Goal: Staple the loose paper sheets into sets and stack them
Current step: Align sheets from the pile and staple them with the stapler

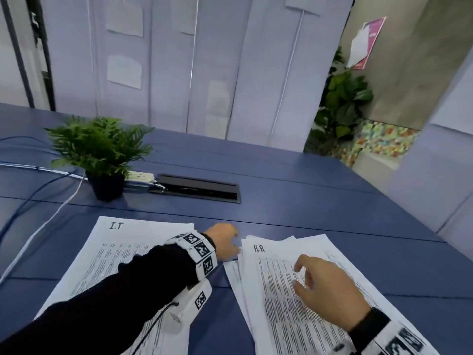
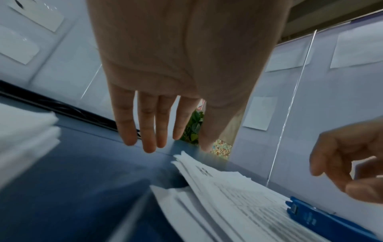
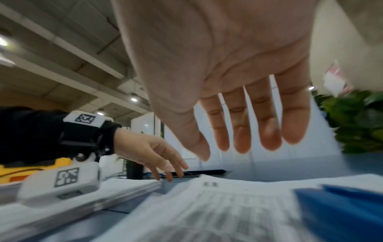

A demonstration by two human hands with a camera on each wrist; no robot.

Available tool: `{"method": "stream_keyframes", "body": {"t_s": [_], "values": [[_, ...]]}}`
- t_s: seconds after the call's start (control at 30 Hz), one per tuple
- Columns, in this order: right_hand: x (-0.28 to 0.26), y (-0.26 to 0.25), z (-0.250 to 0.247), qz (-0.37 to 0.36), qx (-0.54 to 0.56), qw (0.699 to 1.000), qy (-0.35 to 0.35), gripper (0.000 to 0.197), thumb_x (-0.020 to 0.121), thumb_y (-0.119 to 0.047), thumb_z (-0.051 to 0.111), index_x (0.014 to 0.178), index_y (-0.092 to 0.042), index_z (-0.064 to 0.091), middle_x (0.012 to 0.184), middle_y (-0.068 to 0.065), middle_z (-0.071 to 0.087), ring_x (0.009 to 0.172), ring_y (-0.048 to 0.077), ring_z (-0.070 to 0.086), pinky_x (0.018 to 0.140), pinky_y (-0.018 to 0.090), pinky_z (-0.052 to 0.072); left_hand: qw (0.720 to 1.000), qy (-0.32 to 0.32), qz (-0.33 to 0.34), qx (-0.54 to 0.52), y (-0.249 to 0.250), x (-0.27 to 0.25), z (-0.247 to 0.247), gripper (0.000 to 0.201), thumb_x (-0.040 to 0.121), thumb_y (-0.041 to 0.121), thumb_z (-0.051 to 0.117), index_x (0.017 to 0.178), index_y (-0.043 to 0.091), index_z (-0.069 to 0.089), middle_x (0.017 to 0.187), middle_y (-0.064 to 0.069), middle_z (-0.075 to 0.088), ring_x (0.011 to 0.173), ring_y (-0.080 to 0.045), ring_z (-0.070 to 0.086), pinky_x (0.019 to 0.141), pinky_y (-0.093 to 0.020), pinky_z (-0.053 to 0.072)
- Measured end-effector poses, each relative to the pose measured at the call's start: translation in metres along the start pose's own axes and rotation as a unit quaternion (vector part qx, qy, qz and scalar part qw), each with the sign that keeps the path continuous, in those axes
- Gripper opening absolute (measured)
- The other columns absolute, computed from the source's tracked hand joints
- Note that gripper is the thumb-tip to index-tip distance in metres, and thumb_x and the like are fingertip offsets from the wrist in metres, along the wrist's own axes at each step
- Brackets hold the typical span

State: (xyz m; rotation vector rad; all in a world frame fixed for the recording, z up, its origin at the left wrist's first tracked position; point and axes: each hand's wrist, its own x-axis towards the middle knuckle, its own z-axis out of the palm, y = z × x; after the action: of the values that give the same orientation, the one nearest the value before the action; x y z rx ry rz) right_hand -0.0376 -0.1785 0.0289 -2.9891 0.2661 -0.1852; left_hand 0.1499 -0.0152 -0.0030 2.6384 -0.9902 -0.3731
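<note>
Two paper piles on blue desk (image 1: 294, 196), lower half of head frame. Left pile (image 1: 107, 252), headed "I.T", long axis toward upper right. Right pile (image 1: 276, 290), headed "H.R", fanned, edges uneven. Blue stapler (image 2: 323, 219) on right pile. Left hand (image 1: 225, 242) fingers straight, holding nothing, over gap between piles. Right hand (image 1: 325, 288) loosely spread, empty, above right pile.

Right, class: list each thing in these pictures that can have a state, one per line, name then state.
H.R pile: loose, fanned sheets, edges uneven, lying flat on the table.
I.T pile: lying flat, partly under the left forearm.
Blue stapler: lying on the H.R pile, untouched.
Left hand: fingers straight, holding nothing, by the H.R pile's far corner.
Right hand: fingers relaxed, holding nothing, over the H.R pile.
Table cable hatch: lid open.
</note>
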Motion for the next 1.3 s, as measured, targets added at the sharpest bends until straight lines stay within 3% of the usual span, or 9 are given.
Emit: {"method": "stream_keyframes", "body": {"t_s": [0.1,0.2,0.5,0.7,0.83,0.93,1.03,1.17,1.3], "values": [[0.002,0.034,0.007,0.048,-0.025,0.998,-0.024,0.033,0.086,-0.045,0.052,0.115,-0.029,0.047,0.1,-0.012,0.046,0.093,0.009,0.049,0.075,0.023,0.046,0.999,-0.033,-0.016,0.006,0.016,0.021,0.012,0.063,0.094,0.037,0.052,0.144,0.005,0.03,0.148,-0.012,0.035,0.135,-0.027,0.036,0.108,-0.033,0.033],[0.0,0.055,0.018,0.072,-0.033,0.994,-0.07,0.05,0.082,-0.053,0.054,0.123,-0.03,0.037,0.114,-0.008,0.045,0.101,0.011,0.049,0.082,0.025,0.047,0.999,-0.033,-0.027,0.006,0.022,0.038,0.021,0.054,0.091,0.038,0.057,0.131,0.004,0.042,0.137,-0.014,0.046,0.124,-0.027,0.046,0.098,-0.032,0.039],[0.005,0.082,0.018,0.056,0.044,0.988,-0.135,0.055,0.087,-0.033,0.056,0.133,-0.034,0.025,0.12,-0.005,0.051,0.098,0.013,0.056,0.085,0.024,0.048,0.997,0.019,0.056,-0.058,0.05,0.047,0.013,0.014,0.086,0.025,0.061,0.087,0.019,0.048,0.099,-0.001,0.046,0.088,-0.017,0.043,0.074,-0.023,0.033],[-0.009,0.088,0.008,0.021,0.146,0.976,-0.163,0.032,0.093,-0.038,0.04,0.124,-0.042,0.031,0.099,-0.009,0.052,0.079,0.008,0.055,0.076,0.027,0.047,0.985,-0.002,0.152,-0.08,0.06,0.0,-0.013,0.007,0.076,0.021,0.061,0.078,0.019,0.055,0.118,-0.002,0.056,0.113,-0.018,0.051,0.095,-0.027,0.043],[-0.023,0.077,0.011,0.009,0.168,0.971,-0.17,0.021,0.089,-0.047,0.043,0.109,-0.043,0.041,0.09,-0.013,0.054,0.071,0.004,0.051,0.069,0.023,0.044,0.98,-0.053,0.192,-0.016,0.054,-0.033,-0.004,0.018,0.079,0.021,0.062,0.084,0.029,0.047,0.124,0.009,0.045,0.109,-0.007,0.044,0.09,-0.014,0.035],[-0.028,0.067,0.013,0.016,0.161,0.969,-0.184,0.043,0.074,-0.058,0.062,0.109,-0.044,0.042,0.094,-0.017,0.057,0.081,0.002,0.056,0.07,0.016,0.045,0.983,-0.085,0.158,-0.038,0.049,-0.052,0.007,0.032,0.075,0.014,0.06,0.082,0.035,0.038,0.107,0.014,0.039,0.096,-0.01,0.047,0.083,-0.023,0.044],[-0.027,0.06,0.016,-0.001,0.124,0.975,-0.184,0.039,0.075,-0.047,0.064,0.106,-0.04,0.041,0.089,-0.016,0.056,0.079,0.004,0.056,0.066,0.015,0.043,0.986,-0.126,0.1,-0.036,0.043,-0.067,0.018,0.048,0.076,0.008,0.058,0.104,0.039,0.034,0.103,0.013,0.034,0.083,-0.015,0.051,0.069,-0.026,0.044],[-0.025,0.055,0.019,-0.03,0.106,0.981,-0.157,0.02,0.079,-0.036,0.058,0.096,-0.033,0.047,0.088,-0.014,0.055,0.079,0.006,0.055,0.065,0.018,0.041,0.983,-0.162,0.083,-0.018,0.04,-0.075,0.025,0.059,0.08,0.017,0.063,0.127,0.039,0.034,0.116,0.012,0.038,0.105,-0.01,0.048,0.087,-0.023,0.044],[-0.022,0.049,0.022,-0.077,0.076,0.985,-0.134,0.024,0.079,-0.046,0.058,0.096,-0.028,0.055,0.092,-0.016,0.048,0.082,0.002,0.05,0.073,0.019,0.041,0.977,-0.181,0.102,-0.047,0.042,-0.078,0.025,0.036,0.085,0.031,0.064,0.118,0.037,0.052,0.11,0.019,0.045,0.103,0.001,0.043,0.087,-0.013,0.037]]}}
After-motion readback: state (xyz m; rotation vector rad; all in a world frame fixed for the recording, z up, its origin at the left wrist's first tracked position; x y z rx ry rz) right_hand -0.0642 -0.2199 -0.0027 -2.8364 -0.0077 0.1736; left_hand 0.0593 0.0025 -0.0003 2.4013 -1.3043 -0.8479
